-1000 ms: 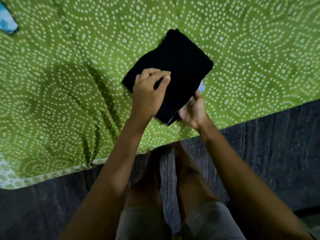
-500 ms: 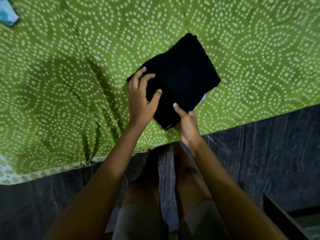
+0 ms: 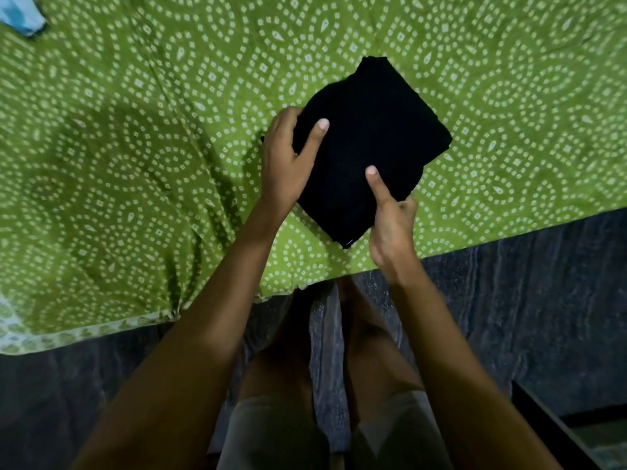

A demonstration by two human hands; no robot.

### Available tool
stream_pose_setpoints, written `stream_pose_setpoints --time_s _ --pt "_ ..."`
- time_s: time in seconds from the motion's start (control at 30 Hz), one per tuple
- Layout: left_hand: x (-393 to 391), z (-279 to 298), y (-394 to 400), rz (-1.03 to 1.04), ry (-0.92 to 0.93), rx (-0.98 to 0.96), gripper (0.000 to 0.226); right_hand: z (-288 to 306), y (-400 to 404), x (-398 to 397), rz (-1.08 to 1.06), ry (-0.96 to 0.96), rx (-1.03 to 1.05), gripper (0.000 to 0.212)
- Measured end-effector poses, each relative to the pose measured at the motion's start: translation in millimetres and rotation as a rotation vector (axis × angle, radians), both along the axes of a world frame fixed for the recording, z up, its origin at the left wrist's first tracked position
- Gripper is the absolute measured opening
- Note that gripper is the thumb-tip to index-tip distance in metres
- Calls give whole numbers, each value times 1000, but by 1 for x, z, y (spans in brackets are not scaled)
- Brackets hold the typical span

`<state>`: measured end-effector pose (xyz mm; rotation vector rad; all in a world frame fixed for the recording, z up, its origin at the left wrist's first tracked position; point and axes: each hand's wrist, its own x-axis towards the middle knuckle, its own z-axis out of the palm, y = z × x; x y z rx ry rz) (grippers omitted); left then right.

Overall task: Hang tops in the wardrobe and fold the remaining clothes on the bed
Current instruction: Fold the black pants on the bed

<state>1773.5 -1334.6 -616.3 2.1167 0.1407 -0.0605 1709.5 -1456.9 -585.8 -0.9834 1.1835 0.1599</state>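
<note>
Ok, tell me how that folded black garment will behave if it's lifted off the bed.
The black garment is probably soft and floppy; its folded edges look rounded. With the left hand and right hand gripping opposite sides, it likely stays folded. Lifted one-handed, it might sag open. It looks light.
</note>
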Motion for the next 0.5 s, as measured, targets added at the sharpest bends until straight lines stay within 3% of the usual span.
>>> stream_pose_setpoints --time_s 0.07,0.13,0.23,0.33,0.37,0.43,0.5 --pt "-12 -2 7 8 23 -38 35 2 7 -17 -35 10 55 29" --pt "-23 -13 16 -54 133 54 34 -6 16 -35 -22 88 107 43" --pt "-26 -30 23 -124 300 194 40 -17 19 -40 42 183 127 43" --pt "-16 -25 17 -98 301 332 37 -16 12 -29 -12 163 45 45" --pt "-13 -21 14 -59 256 392 35 -12 9 -27 -30 158 -99 38" --pt "-12 -9 4 8 61 432 35 -1 -1 -26 5 145 -620 33" --pt "-15 1 -13 -55 -157 379 40 5 -7 -19 142 -3 -1091 37"
